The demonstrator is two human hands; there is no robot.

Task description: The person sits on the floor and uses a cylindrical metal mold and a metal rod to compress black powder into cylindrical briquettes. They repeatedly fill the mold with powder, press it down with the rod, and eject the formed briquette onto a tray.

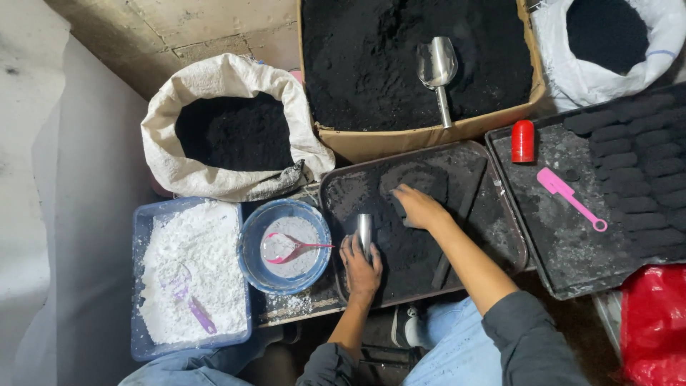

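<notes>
Over the middle tray (500, 236) of gritty black powder, the left hand (363, 268) wrapped its fingers round one smooth metal cylinder (365, 232) standing on the powder, while the right hand (420, 207) pressed flat, fingers released. Two dark trays, two sacks, one cardboard box, one metal scoop (437, 68), and one blue bowl (284, 246) surrounded them.

Looks like a small makeshift workshop for pressing charcoal blocks: beyond the hands, a cardboard box (418, 64) and sacks (229, 129) of black powder (metal scoop (437, 68) inside), right of them a tray of moulded black blocks (636, 150), left a tub of white powder (191, 275).
</notes>
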